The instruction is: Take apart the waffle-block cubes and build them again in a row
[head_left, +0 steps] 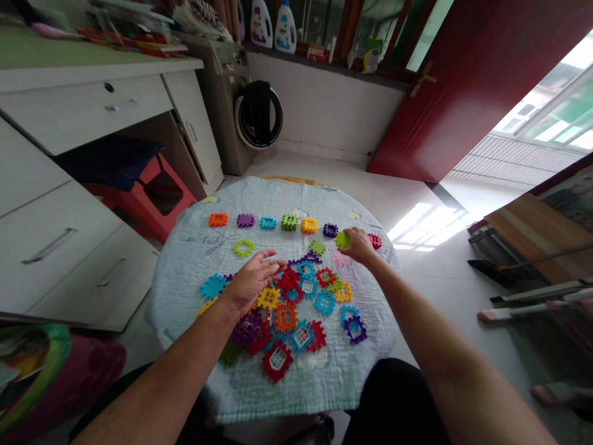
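Observation:
My right hand pinches a yellow-green building tile at the right end of a row of coloured tile stacks. A red stack lies just past its knuckles, and a dark purple stack sits to its left. My left hand is open, fingers stretched out, over the left part of a loose heap of notched plastic tiles. Near its fingertips are a yellow window tile and a red tile. A flat green tile and a lime frame tile lie apart from the heap.
A pale cloth covers the round table. Further stacks, including orange, purple and green, line its far side. Cabinets and a red stool stand left, a washing machine beyond, a red door right.

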Demonstrator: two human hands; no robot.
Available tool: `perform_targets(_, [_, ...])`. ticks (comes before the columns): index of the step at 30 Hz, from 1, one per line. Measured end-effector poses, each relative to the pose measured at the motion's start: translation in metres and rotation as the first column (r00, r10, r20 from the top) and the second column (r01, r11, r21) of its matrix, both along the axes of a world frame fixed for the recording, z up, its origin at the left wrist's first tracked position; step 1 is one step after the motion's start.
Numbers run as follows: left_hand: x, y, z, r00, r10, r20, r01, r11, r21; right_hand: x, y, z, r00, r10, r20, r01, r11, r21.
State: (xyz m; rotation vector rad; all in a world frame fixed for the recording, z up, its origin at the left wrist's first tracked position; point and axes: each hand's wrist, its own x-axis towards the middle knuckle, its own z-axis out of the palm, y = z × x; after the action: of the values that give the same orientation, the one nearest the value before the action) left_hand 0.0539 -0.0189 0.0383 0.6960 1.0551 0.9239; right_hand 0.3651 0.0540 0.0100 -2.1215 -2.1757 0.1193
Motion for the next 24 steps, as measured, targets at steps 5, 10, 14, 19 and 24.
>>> perform_targets(5, [-0.017,0.013,0.001,0.996,0.083,-0.040,-0.085,0.996,-0.035,0.060,0.043,-0.015,0.984,-0.146,0.106,0.156,0.983,-0.096])
perform_targets(10, [-0.024,0.020,0.000,0.992,0.123,-0.039,-0.125,0.991,-0.049,0.073,0.064,-0.026,0.989,-0.088,0.122,0.105,0.985,-0.139])
perform_targets(14, [-0.025,0.021,0.000,0.992,0.121,-0.041,-0.123,0.991,-0.054,0.072,0.069,-0.028,0.990,-0.047,0.135,0.069,0.984,-0.167])
perform_targets(19, [-0.025,0.020,-0.001,0.993,0.112,-0.045,-0.115,0.992,-0.059,0.072,0.068,-0.033,0.991,-0.047,0.128,0.069,0.981,-0.179])
perform_targets(24, [-0.026,0.019,-0.002,0.993,0.107,-0.047,-0.110,0.993,-0.053,0.077,0.070,-0.040,0.993,-0.034,0.116,0.054,0.983,-0.177])
